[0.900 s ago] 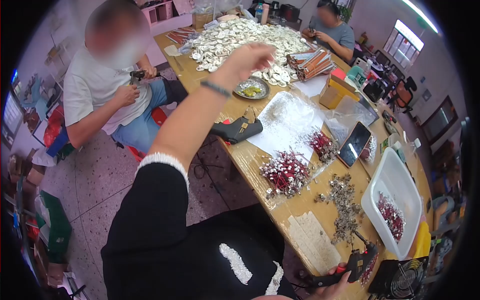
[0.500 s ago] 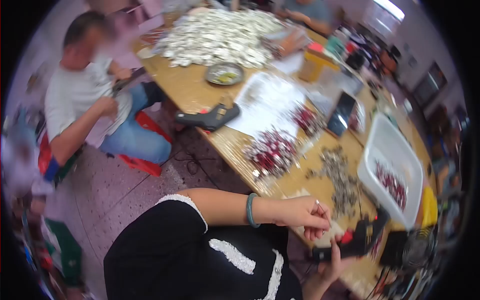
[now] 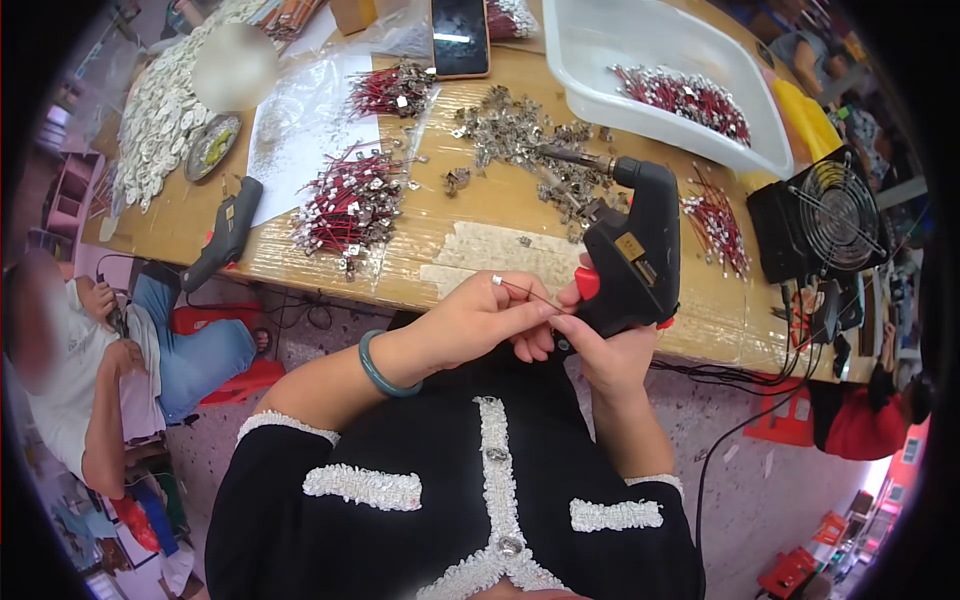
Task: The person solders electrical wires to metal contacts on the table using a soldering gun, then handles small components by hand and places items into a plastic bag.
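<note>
My left hand (image 3: pixel 480 322), a bangle on its wrist, pinches a thin dark red wire (image 3: pixel 527 293) with a small white end piece (image 3: pixel 497 281). My right hand (image 3: pixel 612 350) is closed around a black soldering gun (image 3: pixel 632 265) with a red trigger (image 3: pixel 586 283). The thumb of that hand meets the wire beside my left fingertips. The gun's metal tip points left over a heap of small metal parts (image 3: pixel 505 125). Part of the grip is hidden behind my fingers.
Bundles of red wires (image 3: pixel 350 210) lie left of the metal parts. A white tub (image 3: pixel 570 60) holds more wires. A phone (image 3: pixel 460 40), a second soldering gun (image 3: pixel 225 235), a black fan (image 3: pixel 830 215) and a pile of white pieces (image 3: pixel 165 130) are around. A person (image 3: pixel 75 370) sits at left.
My view has swung toward the right side of the table. My hands have come together at the wire, and the soldering gun now stands raised in my right hand.
</note>
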Demonstrator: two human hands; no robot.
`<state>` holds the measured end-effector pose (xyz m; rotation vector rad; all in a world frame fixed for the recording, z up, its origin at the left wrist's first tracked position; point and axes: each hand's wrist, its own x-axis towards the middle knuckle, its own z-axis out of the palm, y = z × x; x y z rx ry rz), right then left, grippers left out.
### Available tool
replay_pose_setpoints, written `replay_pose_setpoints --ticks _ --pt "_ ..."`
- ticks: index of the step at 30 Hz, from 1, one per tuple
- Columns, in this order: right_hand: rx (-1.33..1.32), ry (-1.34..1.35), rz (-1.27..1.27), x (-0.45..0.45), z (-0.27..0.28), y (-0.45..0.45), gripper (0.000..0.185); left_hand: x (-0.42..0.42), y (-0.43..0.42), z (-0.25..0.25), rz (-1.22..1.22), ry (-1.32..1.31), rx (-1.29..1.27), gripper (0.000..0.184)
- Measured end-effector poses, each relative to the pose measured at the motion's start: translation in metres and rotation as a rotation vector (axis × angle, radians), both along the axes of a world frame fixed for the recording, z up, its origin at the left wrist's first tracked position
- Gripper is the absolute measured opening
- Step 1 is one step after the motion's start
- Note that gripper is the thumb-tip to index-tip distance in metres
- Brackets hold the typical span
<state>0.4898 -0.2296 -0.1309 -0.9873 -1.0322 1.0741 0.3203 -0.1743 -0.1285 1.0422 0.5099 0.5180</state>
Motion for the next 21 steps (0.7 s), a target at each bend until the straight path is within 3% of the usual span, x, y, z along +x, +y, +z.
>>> replay_pose_setpoints --ticks 6,9,12,16,21 --pt "-0.027 -0.063 0.041 -0.001 -0.001 -0.002 0.051 -0.014 -0.002 0.014 -0.068 0.242 0.039 0.015" --pt "-0.059 -0.103 0.009 -0.003 0.000 -0.003 0.048 -0.026 0.001 0.027 0.203 0.428 0.665 0.026" --pt "-0.158 -0.126 0.010 -0.002 0.002 -0.003 0.048 -0.032 0.013 0.031 0.265 0.384 1.015 0.031" --pt "-0.178 -0.067 0.004 -0.011 0.001 0.002 0.049 -0.028 0.017 0.012 0.230 0.367 1.227 0.017" --pt "-0.140 -0.049 -0.070 -0.009 -0.002 0.001 0.044 -0.026 0.032 0.014 0.143 0.405 1.143 0.007"
